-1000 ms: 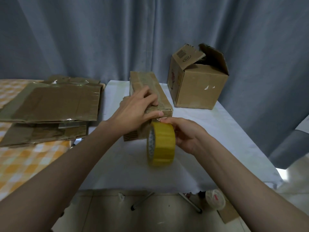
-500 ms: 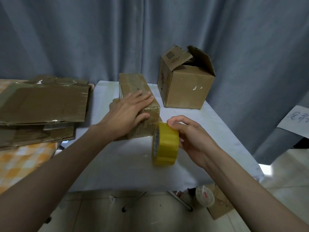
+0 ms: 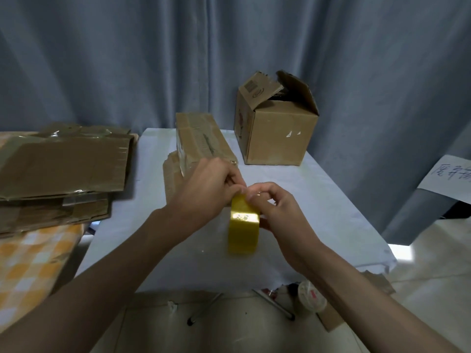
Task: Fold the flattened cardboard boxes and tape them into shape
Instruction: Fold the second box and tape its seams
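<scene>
so the left hand (image 3: 209, 189) just came off the top of the long box (image 3: 201, 143), where it was lying flat half a second ago, and moved over to the yellow tape roll (image 3: 244, 225). now both hands are on the roll: the right hand (image 3: 275, 212) grips it from the side with fingers curled over the top, and the left is pinching at the upper edge right where the right fingertips are. looks like they're picking at the tape end, either tearing it off or peeling a fresh start, can't tell which since the frame's a bit blurry there. the roll is upright, just in front of the box's near end, above the white counter (image 3: 318, 200). the box lies on the counter with nobody holding it. my guess is one strip is done and the next is coming. a taller box (image 3: 277, 138) with open flaps stands behind to the right, and the flattened cardboard stack (image 3: 61, 169) still waits on the left.
</scene>
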Motion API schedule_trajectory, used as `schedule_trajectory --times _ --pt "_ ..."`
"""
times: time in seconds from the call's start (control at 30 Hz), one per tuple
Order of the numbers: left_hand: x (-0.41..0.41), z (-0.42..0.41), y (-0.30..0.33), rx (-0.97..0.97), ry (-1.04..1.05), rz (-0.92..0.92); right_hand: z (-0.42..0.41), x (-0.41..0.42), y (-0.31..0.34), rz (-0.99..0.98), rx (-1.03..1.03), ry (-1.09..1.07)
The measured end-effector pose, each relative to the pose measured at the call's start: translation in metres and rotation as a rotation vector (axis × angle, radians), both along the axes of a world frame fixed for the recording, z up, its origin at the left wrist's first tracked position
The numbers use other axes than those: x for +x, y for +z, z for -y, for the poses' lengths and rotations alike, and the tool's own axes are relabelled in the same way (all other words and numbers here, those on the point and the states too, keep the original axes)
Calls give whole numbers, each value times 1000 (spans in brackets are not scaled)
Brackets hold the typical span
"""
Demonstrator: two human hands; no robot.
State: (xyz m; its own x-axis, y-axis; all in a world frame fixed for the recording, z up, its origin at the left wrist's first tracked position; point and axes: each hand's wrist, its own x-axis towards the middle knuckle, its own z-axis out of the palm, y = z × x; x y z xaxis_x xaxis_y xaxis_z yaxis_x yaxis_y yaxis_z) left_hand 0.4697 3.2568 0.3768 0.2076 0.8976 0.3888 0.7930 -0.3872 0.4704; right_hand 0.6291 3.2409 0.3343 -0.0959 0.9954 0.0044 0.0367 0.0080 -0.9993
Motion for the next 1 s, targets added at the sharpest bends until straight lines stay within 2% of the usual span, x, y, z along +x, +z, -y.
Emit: schedule_trajectory --times 0.1,0.23,0.33,0.47,0.57,0.7,0.87,1.0 --pt "6 5 -1 18 73 -72 2 0 -6 19 -69 -20" --pt "9 9 2 -67 95 -76 6 -4 -7 97 -16 113" --pt "8 15 14 4 92 44 3 0 3 74 91 90" --pt "12 23 32 225 49 147 -3 10 24 63 205 38" --pt "5 12 31 204 100 190 -2 18 30 161 298 110" --pt "3 1 18 105 102 109 -3 23 33 230 366 172" --pt "2 0 7 150 121 -139 -7 28 41 335 402 153" --pt "-17 -12 5 175 136 -135 -27 48 43 439 405 33"
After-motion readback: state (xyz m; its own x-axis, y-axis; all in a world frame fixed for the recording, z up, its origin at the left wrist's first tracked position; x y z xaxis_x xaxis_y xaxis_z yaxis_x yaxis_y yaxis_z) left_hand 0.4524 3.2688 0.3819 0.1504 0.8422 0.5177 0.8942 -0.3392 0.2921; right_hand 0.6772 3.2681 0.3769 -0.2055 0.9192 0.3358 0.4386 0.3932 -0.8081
